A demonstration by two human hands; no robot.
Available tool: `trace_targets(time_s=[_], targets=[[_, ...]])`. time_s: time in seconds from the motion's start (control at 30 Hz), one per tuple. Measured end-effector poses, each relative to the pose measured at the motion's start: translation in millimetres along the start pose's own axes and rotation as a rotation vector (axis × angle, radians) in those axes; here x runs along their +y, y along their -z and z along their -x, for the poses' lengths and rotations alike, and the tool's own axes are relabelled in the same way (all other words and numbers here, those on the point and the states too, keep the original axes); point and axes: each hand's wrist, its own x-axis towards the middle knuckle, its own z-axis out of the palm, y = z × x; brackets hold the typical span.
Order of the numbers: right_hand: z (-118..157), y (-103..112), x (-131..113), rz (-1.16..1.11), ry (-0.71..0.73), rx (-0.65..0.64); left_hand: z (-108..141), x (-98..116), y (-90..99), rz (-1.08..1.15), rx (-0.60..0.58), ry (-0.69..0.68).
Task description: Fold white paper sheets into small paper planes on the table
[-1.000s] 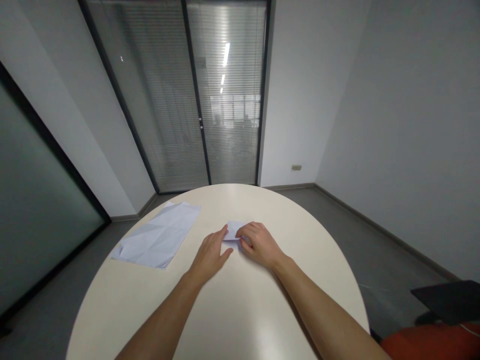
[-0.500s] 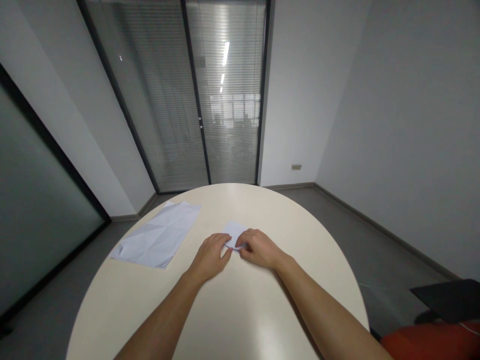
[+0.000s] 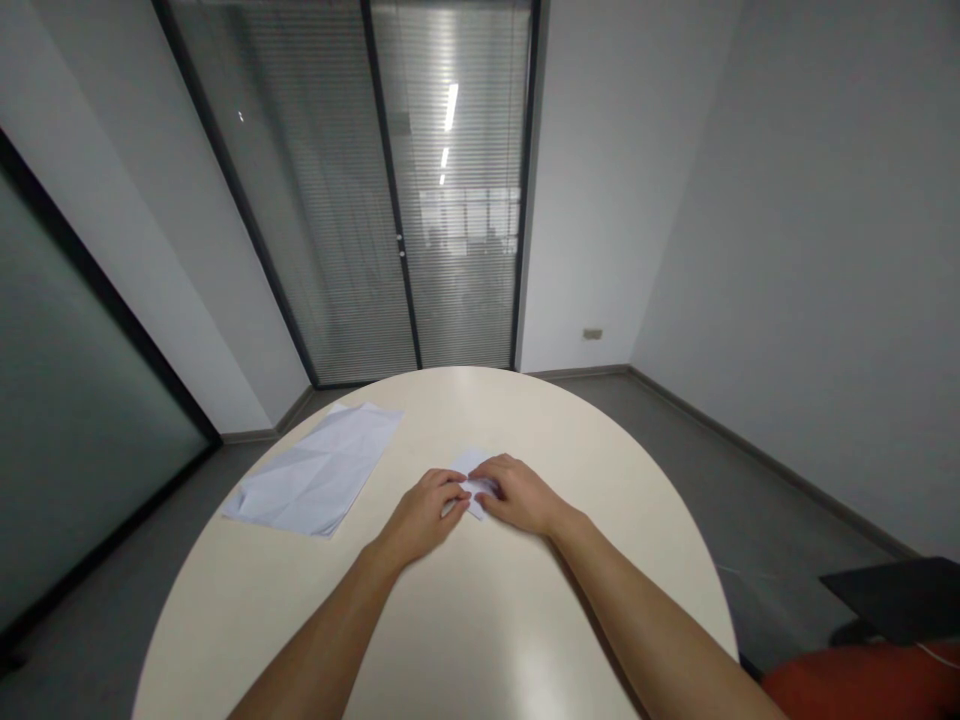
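A small folded piece of white paper (image 3: pixel 470 460) lies near the middle of the round table. My left hand (image 3: pixel 429 510) is closed on its left side, thumb and fingertips meeting at the near part. My right hand (image 3: pixel 517 495) grips the right side, with fingers curled over the top and the thumb at the near edge. A near flap of the paper shows between the two thumbs and points toward me. The fingers hide part of the folds.
Creased larger sheets of white paper (image 3: pixel 319 470) lie on the left of the cream table (image 3: pixel 450 620). Beyond the far edge stands a glass partition with blinds (image 3: pixel 465 290). At lower right are a red seat (image 3: pixel 862 685) and a black flat object (image 3: pixel 900 595).
The fingertips of both hands have come closer together over the folded paper. A near flap now sticks out toward me between the thumbs. The larger sheets have not moved.
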Motion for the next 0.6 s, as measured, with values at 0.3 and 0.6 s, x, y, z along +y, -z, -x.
trace_targets(time_s=[0.3, 0.6], targets=[[6.5, 1.0, 2.5, 0.054, -0.109, -0.158, 0.7, 1.6, 5.4, 0.045, -0.058, -0.041], [5.8, 4.6, 5.5, 0.053, -0.137, -0.186, 1.2, 3.2, 6.1, 0.071, -0.076, -0.024]])
